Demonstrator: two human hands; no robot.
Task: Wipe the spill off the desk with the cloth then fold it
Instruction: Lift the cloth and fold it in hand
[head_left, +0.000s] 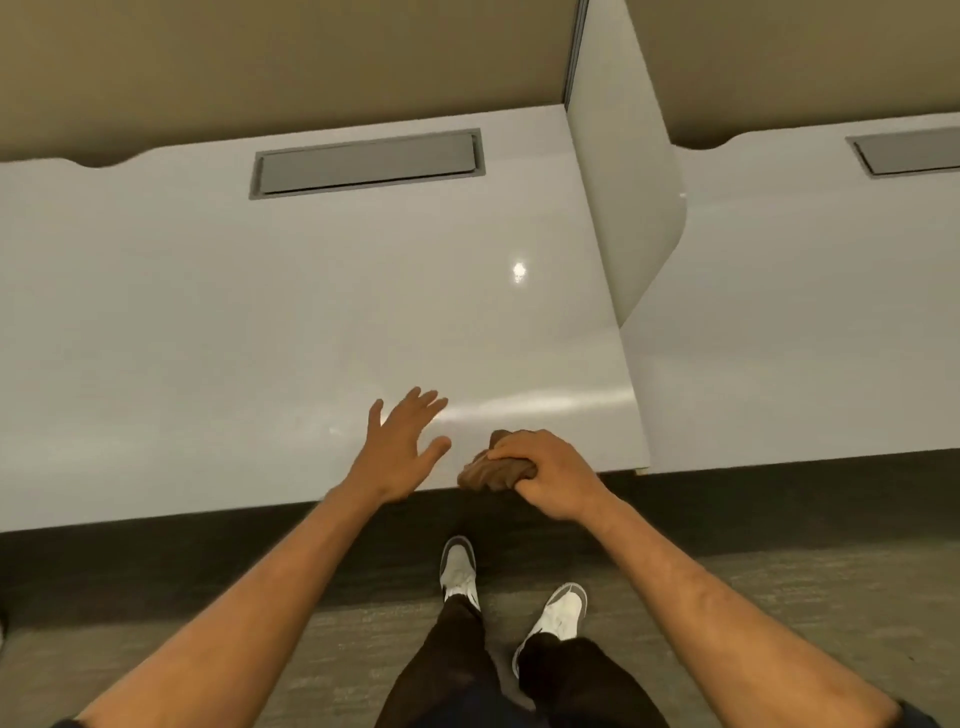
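The cloth (496, 470) sits bunched at the counter (311, 291) front edge, gripped by the right hand (550, 475); the left hand (402, 447) hovers spread and empty. Wadded so tightly, it may smear any spill, which I cannot see, or slip over the edge.

A bunched brown fabric cloth (493, 470) shows under the right hand (545, 475). Beneath and beyond both hands lies a glossy pale grey flat desk top (260, 312). Far ahead of the left hand (400, 449), a darker grey rectangular metal flap (366, 162) sits in it. Below the hands are white shoes with grey toe panels (563, 608), black trousers (452, 670) and a mottled grey-brown carpet (130, 639).
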